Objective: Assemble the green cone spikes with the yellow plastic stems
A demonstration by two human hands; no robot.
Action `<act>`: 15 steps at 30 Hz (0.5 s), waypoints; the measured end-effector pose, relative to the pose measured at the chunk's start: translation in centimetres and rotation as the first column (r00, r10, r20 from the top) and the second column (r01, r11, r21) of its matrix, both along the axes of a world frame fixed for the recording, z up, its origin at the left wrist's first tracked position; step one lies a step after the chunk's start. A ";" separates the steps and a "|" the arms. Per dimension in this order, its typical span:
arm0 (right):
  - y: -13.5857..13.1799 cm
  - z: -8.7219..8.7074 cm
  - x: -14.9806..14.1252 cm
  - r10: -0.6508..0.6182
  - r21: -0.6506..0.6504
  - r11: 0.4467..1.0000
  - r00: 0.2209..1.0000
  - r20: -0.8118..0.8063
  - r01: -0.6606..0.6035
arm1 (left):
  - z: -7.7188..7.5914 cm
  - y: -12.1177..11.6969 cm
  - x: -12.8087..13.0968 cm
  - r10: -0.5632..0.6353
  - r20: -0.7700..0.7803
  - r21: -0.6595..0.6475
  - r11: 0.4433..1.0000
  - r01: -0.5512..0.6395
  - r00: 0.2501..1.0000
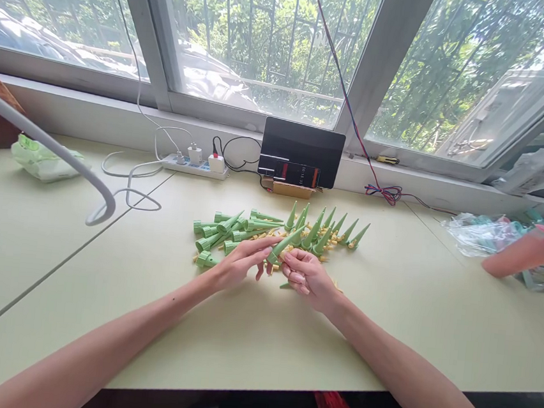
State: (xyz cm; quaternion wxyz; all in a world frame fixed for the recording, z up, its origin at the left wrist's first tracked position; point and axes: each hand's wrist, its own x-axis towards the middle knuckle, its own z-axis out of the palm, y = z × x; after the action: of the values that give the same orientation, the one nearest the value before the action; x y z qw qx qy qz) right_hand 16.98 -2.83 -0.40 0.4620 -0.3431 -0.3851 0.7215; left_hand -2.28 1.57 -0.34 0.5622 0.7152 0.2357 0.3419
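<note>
A green plant watering spike (283,247) is tilted between my hands, its tip up and to the right. My left hand (241,262) is closed on its wide end, thumb and fingers around it. Beside that end, my right hand (311,279) pinches a small yellow piece (287,252), mostly hidden by the fingertips. Just beyond, several loose green spikes (224,225) lie in a pile on the left. Several others (330,225), with yellow pieces at their bases, stand upright on the right. Small yellow parts are scattered between the two groups.
Behind the spikes, a phone (296,174) leans against a black tablet (301,146). A power strip (196,166) with white cables is to their left. A pink drink cup (520,253) and plastic bags (481,234) lie far right. A grey curved bar (52,138) crosses the left.
</note>
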 end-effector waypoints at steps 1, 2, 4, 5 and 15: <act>0.0 -0.1 0.0 -0.022 0.017 1.000 1.000 0.013 0.021 | -0.1 0.0 0.1 0.009 0.003 0.000 1.000 -0.009 1.000; 0.0 -0.1 -0.1 -0.055 0.045 0.998 0.998 0.030 0.054 | -0.1 -0.1 0.2 0.018 0.005 0.003 1.000 -0.018 1.000; -0.2 -0.2 -0.2 -0.143 0.145 0.981 0.986 0.082 0.130 | -0.2 -0.2 0.4 0.035 0.006 0.028 0.999 -0.035 0.999; -0.3 -0.3 -0.3 -0.192 0.212 0.963 0.975 0.115 0.165 | -0.2 -0.3 0.5 0.048 0.004 0.051 0.998 -0.048 0.999; -1.2 -0.9 -0.9 -0.638 0.793 0.598 0.668 0.383 0.116 | -0.1 -0.7 1.0 0.090 -0.112 0.334 0.941 -0.048 0.990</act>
State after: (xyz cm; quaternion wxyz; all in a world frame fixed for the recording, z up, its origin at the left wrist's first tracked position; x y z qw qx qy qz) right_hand 16.09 -4.06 -1.30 0.5491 -0.4368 -0.6753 0.2271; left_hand -1.29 0.92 -0.40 0.4059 0.8107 0.2351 0.3504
